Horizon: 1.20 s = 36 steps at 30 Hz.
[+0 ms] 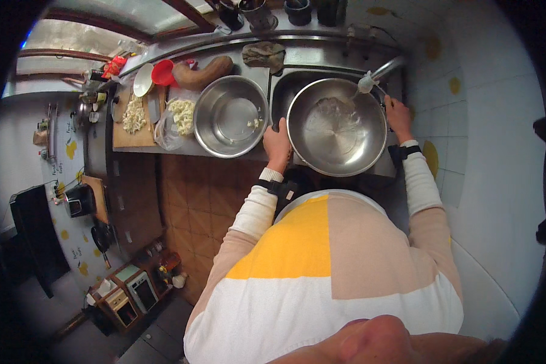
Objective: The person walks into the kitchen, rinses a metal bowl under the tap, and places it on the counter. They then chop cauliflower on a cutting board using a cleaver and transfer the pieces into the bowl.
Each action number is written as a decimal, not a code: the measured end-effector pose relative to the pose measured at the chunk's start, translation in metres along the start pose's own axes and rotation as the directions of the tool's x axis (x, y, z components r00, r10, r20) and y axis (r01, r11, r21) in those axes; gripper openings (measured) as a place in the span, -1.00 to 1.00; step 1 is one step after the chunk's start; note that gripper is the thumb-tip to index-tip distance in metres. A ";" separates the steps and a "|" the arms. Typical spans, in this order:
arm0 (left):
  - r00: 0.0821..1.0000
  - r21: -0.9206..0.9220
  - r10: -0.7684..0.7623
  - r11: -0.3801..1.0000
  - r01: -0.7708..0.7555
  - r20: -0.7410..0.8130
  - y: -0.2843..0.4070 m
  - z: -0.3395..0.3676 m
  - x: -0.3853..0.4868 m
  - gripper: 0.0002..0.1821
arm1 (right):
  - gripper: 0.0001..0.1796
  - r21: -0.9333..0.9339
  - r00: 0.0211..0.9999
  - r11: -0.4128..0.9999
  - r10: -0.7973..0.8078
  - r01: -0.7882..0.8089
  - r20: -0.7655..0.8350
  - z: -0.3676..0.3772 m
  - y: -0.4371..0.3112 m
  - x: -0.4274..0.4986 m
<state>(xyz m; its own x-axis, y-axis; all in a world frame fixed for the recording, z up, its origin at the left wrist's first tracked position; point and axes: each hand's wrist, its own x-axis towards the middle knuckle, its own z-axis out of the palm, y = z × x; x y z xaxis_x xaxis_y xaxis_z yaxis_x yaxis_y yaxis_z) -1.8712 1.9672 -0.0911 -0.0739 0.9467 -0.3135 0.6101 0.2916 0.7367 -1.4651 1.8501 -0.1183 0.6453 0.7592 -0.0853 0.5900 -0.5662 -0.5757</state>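
A large steel wok is at the sink, under the faucet, with some water in its bottom. My left hand grips a dark handle at the wok's left side. My right hand is closed on the handle at its right side. Left of my left hand stands a steel basin with a few pale pieces on its inner wall. Farther left, cauliflower pieces lie by a clear plastic bag. Chopped pale pieces and a cleaver rest on a wooden cutting board.
Behind the basin lie a long brown squash, a red bowl and a white bowl. A crumpled cloth sits behind the sink. Utensil holders stand at the back ledge. The tiled wall is close on the right.
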 end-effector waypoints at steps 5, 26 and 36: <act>0.996 -0.009 0.079 0.997 -0.079 -0.049 -0.004 0.002 -0.002 -0.30 | -0.38 0.006 1.000 1.000 -0.007 0.007 -0.011 0.001 -0.006 0.001; 0.998 0.106 0.053 0.993 -0.049 -0.037 -0.005 0.005 0.000 -0.26 | -0.45 0.174 0.997 0.984 -0.048 0.037 0.063 0.003 0.004 0.016; 0.987 0.130 0.109 0.987 -0.094 -0.117 -0.001 0.007 -0.004 -0.33 | -0.43 0.153 0.995 0.988 0.012 -0.028 0.102 0.014 0.022 0.024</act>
<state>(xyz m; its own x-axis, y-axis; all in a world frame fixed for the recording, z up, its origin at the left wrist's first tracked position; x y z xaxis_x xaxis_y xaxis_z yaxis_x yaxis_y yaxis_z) -1.8666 1.9619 -0.0947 -0.0983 0.9824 -0.1589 0.7114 0.1810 0.6791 -1.4436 1.8600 -0.1447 0.5997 0.7810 -0.1744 0.4906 -0.5310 -0.6909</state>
